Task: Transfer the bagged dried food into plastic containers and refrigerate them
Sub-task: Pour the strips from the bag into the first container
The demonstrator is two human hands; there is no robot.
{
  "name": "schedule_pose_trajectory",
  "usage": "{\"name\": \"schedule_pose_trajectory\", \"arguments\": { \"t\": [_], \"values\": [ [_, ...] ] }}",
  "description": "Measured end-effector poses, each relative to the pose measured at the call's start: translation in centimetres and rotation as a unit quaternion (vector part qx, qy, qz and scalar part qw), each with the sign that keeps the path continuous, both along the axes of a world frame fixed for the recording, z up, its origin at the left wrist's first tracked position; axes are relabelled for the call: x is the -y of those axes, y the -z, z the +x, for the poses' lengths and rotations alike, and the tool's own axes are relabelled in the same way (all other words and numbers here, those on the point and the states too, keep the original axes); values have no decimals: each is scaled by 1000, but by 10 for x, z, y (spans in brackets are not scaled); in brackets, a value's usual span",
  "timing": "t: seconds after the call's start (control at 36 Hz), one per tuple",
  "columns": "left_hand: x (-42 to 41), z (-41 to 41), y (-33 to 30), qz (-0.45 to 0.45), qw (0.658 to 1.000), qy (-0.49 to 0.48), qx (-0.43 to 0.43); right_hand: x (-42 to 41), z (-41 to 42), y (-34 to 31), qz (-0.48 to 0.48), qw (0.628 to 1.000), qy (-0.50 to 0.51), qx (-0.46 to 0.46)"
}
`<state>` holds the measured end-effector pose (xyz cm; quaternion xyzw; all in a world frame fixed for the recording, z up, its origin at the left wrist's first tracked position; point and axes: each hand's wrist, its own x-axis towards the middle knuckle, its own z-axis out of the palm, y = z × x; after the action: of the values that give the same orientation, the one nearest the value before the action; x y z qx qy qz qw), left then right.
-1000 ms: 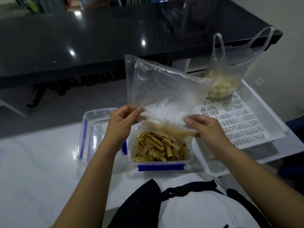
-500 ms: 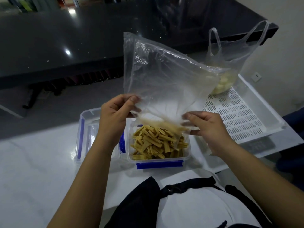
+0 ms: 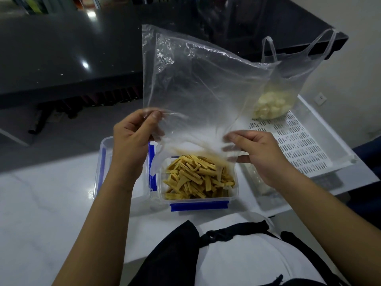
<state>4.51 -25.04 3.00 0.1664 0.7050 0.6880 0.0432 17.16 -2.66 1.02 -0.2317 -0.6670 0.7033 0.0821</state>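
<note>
At the bottom of the frame, a white garment crossed by a black strap (image 3: 233,234) is visible. Just above it, at lower centre, a clear plastic container (image 3: 234,195) with blue latches stands on the white countertop (image 3: 41,213), filled nearly to the rim with yellow dried strips (image 3: 195,178). To its left, touching it, lies a clear lid (image 3: 101,162) with blue latches. Directly above the container, both hands hold an inverted clear plastic bag (image 3: 195,83), mouth downward, apparently empty. The left hand (image 3: 132,139) pinches the bag's left edge; the right hand (image 3: 257,149) grips its right edge between fingers and thumb. At right, a white perforated tray (image 3: 305,145) holds a second handled bag (image 3: 288,79) containing pale pieces (image 3: 268,106). A dark glossy counter (image 3: 72,48) fills the upper frame.
</note>
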Motion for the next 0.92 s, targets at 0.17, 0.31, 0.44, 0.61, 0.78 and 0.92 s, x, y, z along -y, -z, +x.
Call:
{"name": "schedule_pose_trajectory", "arguments": {
  "t": [0.17, 0.31, 0.44, 0.61, 0.78, 0.92],
  "values": [
    [3, -1, -4, 17, 1000, 2, 8, -2, -2, -9, 18, 1000, 1, -20],
    [6, -7, -8, 19, 1000, -8, 2, -2, -5, -16, 37, 999, -19, -26],
    [9, -11, -13, 23, 1000, -6, -4, -5, -7, -22, 52, 997, -16, -49],
    [9, -8, -8, 29, 999, -23, 29, -10, -11, -15, 54, 998, 26, -15],
    [10, 7, 3, 40, 998, -40, 42, -15, 5, -25, 102, 993, 13, -49],
    [1, 17, 15, 5, 997, -28, 75, -21, 1, -13, 98, 993, 56, 21]
  ]
}}
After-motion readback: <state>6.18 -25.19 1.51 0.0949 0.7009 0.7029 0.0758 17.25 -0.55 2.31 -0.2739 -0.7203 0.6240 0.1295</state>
